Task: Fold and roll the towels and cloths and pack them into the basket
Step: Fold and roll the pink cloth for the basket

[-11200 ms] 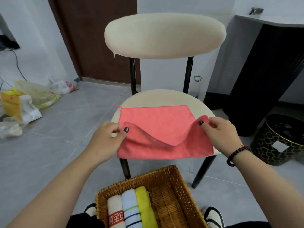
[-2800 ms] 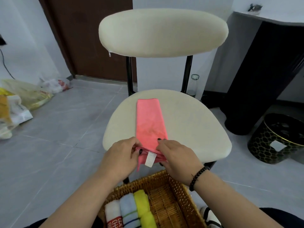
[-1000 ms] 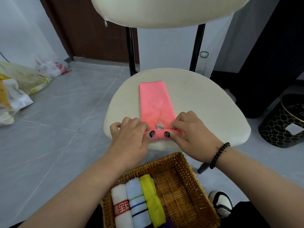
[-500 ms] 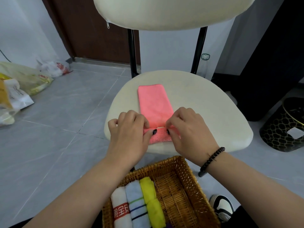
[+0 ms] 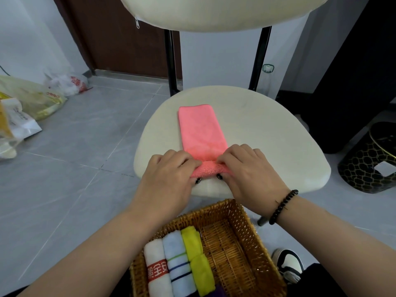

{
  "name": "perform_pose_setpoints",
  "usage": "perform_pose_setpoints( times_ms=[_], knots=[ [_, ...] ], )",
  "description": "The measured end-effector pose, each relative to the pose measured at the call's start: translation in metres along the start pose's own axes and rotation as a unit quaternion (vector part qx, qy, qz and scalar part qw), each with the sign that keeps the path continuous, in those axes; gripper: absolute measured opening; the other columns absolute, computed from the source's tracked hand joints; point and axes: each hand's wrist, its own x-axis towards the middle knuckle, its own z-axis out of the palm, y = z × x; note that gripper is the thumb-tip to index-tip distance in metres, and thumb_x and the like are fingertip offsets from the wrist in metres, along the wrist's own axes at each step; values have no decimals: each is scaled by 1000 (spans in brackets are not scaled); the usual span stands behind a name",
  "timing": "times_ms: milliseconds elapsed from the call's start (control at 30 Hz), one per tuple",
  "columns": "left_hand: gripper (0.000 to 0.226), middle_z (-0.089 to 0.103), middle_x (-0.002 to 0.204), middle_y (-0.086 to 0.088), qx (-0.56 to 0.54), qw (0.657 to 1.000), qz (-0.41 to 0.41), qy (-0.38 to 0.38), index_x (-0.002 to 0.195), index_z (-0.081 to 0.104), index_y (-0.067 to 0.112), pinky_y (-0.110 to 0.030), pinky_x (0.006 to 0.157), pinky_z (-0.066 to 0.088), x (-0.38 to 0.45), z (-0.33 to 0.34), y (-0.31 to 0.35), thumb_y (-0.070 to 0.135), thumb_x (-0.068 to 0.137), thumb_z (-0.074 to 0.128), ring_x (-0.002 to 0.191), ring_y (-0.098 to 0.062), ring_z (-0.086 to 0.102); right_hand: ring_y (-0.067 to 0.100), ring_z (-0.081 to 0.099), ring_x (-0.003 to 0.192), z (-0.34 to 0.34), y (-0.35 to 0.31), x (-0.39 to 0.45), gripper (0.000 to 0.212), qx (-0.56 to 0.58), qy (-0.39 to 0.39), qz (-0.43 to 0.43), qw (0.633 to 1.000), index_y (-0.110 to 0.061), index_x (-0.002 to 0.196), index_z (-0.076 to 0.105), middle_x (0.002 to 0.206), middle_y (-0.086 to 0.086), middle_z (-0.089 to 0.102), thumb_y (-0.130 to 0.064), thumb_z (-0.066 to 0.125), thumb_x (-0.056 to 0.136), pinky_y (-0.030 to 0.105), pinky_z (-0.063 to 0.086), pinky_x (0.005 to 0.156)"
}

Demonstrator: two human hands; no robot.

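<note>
Right now both hands sit at the near edge of the chair seat (image 5: 267, 133), working the pink cloth (image 5: 200, 127) that lies folded into a narrow strip on the cushion. The left hand (image 5: 169, 174) and the right hand (image 5: 246, 168) have their fingers curled over a small roll (image 5: 209, 169) formed at the strip's near end, thumbs tucked under it, so each hand grips that roll from its own side with almost no gap between them.

What matters for the next move is direction: the strip's long axis runs from the hands out toward 12 o'clock, tipped slightly to 11, and all the unrolled cloth lies on that far side of the grip. Rolling onward would mean pushing straight away along that line; I judge that any skew between the two hands would make the roll cone out. Both hands are equally close, one on each end of the roll.

At 6 o'clock, below the seat edge, the wicker basket (image 5: 252, 239) holds a white roll (image 5: 157, 266), a pale blue roll (image 5: 179, 260) and a yellow-green roll (image 5: 198, 258) packed side by side against its left wall, with bare weave to their right where this one would likely fit
</note>
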Motion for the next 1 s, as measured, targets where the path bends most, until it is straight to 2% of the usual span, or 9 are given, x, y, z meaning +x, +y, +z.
perform_pose_setpoints(
  times_ms=[133,300,367,467,600,700,767,867,1000],
  knots=[
    [35,57,97,10,-43,999,-29,-14,108,61,26,-35,81,41,1,-2,4,35,86,36,93,-15,51,21,47,84,-4,-1,2,31,44,-25,8,999,-15,101,60,92,0,55,-27,34,88,35,44,74],
    [17,57,99,12,-203,971,-124,-28,106,53,27,-38,87,43,-5,-1,6,37,94,48,94,-11,51,15,32,80,-1,-4,1,38,94,-34,49,994,-15,93,55,83,-5,44,-34,22,90,34,37,77],
    [14,59,95,11,-245,954,-170,-34,102,52,27,-39,85,46,-4,-1,7,37,92,52,92,-11,55,15,31,81,-1,-8,2,36,96,-46,71,992,-15,92,53,82,-6,42,-35,24,94,32,33,78],
    [9,59,85,11,-270,935,-227,-30,94,52,29,-38,79,50,-1,-3,10,36,90,56,82,-8,57,17,38,87,-2,-12,6,27,97,-55,102,988,-16,96,55,86,-4,49,-31,33,99,35,36,82],
    [13,59,77,11,-260,926,-272,-11,88,50,30,-32,69,51,4,-4,12,38,85,60,74,-5,57,18,45,90,-1,-15,10,23,109,-18,119,987,-18,98,58,92,-2,59,-34,41,96,38,40,83],
    [17,58,77,12,-256,918,-302,0,85,51,29,-29,67,49,8,-6,13,41,81,63,74,-2,56,21,51,88,0,-17,11,18,110,36,107,987,-17,101,59,93,0,59,-29,49,93,39,45,76],
    [19,58,76,12,-252,917,-308,13,82,52,29,-31,68,48,9,-5,14,43,80,64,78,-6,56,24,53,82,1,-17,11,17,77,77,62,992,-14,95,63,93,4,58,-22,50,87,40,47,68],
    [17,51,84,10,-217,938,-267,45,81,51,28,-31,71,47,8,2,13,40,81,63,88,-13,52,28,55,79,1,-16,8,17,24,80,5,996,-12,88,68,91,5,60,-12,52,81,40,46,63],
    [16,41,99,10,-196,952,-226,65,93,55,27,-25,81,41,7,4,7,32,81,65,102,-10,45,27,58,83,-4,-13,2,28,30,65,-15,997,-15,94,71,93,3,61,-22,47,82,41,48,66]
  ],
)
